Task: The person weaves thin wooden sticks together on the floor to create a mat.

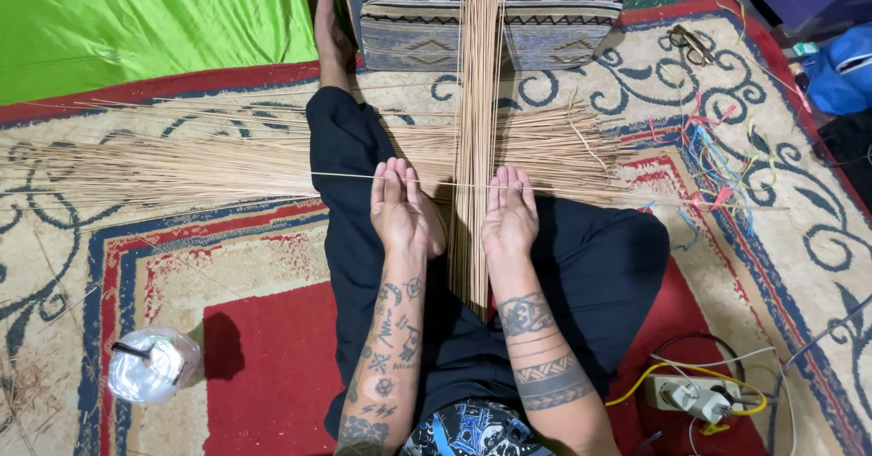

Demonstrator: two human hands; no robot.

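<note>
While the person sits on a patterned rug (pixel 272 265), thin tan reeds (pixel 477 102) run in a tight bundle from near the lap away to a patterned cushion (pixel 554 11) at the far side. More reeds (pixel 182 161) of the same pale colour lie crosswise, fanning out to the left and right of the bundle. One single strand (pixel 581 189) stretches straight across, over the bundle.

The left hand (pixel 398 206) lies flat, palm down, fingers straight and together, pressing on the crosswise reeds just left of the bundle. The right hand (pixel 510 211) lies the same way just right of the bundle, fingers extended and closed side by side. Neither hand grips anything; both rest open on the weave, and the strand passes under or at their fingertips, which of the two cannot be told.

The bundle sits between the two hands, touching or nearly touching their inner edges. A plastic cup (pixel 150 365) with a straw stands near left, a power strip (pixel 695 397) near right, scissors (pixel 692 43) far right, and a green sheet (pixel 136 20) far left.
</note>
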